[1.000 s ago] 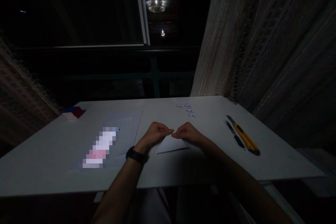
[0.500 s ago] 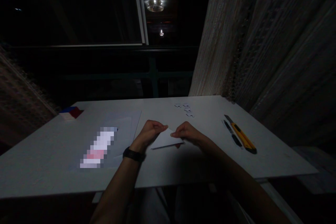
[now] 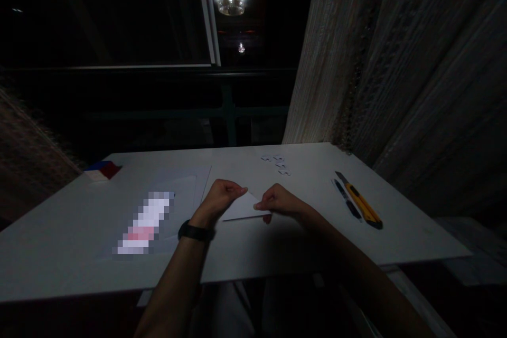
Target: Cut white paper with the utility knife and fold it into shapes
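Observation:
A folded white sheet of paper (image 3: 243,208) is held between my two hands, a little above the white table (image 3: 253,259). My left hand (image 3: 219,199) pinches its upper left edge near the peak, thumb and fingers pressed together. At the right side, my right hand (image 3: 278,200) pinches the paper between thumb and fingers, with a fingertip showing below the edge. A dark band circles my left wrist. The paper's underside is hidden.
Left of my hands, white sheets (image 3: 186,190) lie under a bright, pixelated phone-like screen (image 3: 144,224). A blue, red and white cube (image 3: 101,170) stands at the far left. Small marked pieces (image 3: 279,165) lie behind my hands. A pen (image 3: 348,199) and yellow utility knife (image 3: 362,203) lie right.
The whole view has shifted slightly. Both hands keep their pinch on the paper, and its lower edge lies more level than before.

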Motion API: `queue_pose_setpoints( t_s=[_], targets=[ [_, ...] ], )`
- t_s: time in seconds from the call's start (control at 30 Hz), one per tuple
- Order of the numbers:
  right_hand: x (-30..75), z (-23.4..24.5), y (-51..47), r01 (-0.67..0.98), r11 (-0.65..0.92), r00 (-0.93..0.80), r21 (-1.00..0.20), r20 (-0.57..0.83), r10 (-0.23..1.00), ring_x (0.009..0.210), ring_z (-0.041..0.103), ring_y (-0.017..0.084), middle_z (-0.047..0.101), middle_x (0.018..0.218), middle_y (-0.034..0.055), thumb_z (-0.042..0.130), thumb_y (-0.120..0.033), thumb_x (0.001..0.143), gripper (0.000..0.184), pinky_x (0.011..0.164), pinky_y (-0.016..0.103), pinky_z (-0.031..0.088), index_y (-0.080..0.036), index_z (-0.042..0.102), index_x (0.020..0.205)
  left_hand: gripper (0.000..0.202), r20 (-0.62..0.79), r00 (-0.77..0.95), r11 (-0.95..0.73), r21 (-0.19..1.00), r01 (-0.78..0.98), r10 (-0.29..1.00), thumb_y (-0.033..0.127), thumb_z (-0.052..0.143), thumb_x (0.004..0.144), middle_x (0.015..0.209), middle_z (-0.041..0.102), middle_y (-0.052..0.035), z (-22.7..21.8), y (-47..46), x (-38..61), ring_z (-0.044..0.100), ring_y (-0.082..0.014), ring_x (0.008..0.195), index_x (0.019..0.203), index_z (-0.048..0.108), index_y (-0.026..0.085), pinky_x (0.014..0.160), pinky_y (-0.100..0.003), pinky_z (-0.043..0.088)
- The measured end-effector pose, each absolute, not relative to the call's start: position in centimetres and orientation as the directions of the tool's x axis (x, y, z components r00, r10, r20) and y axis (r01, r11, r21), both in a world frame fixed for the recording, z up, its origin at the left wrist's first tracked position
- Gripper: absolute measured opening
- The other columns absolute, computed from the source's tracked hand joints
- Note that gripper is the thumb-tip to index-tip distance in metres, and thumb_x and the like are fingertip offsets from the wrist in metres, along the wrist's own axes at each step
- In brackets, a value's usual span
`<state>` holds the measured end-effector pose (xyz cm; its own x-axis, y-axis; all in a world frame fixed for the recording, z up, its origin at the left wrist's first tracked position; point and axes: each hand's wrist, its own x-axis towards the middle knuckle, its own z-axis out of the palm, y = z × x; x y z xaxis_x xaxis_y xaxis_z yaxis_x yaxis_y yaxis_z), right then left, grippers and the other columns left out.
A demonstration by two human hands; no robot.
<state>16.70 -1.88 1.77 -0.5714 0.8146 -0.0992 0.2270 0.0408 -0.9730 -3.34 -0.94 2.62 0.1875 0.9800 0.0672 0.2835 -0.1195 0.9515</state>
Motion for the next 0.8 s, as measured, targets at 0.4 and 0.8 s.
queue_pose_setpoints(
  t_s=[0.4,0.8],
  targets=[
    [16.93,1.70,-1.79,0.233,0.053,-0.605,-0.971,-0.102,0.790,0.040,0.055,0.011,0.062,0.046,0.0022,0.069,-0.046,0.059,0.036,0.045,0.022,0.040,-0.012,0.058,0.054,0.037,0.081,0.175,-0.137,0.932,0.335,0.981,0.047,0.068,0.059,0.052,0.056,-0.0015,2.73,-0.75,-3.67,0.043,-0.0093,0.047,0.061,0.065,0.010,0.044,-0.022,0.032],
    [16.85,1.27,-1.63,0.231,0.056,-0.591,-0.971,-0.094,0.801,0.037,0.053,0.010,0.058,0.042,0.0008,0.069,-0.045,0.060,0.036,0.040,0.020,0.038,-0.012,0.056,0.052,0.039,0.107,0.140,-0.145,0.943,0.300,0.984,0.049,0.069,0.058,0.051,0.054,-0.0004,2.97,-0.71,-4.27,0.042,-0.0090,0.047,0.060,0.065,0.010,0.044,-0.021,0.031]
  ],
)
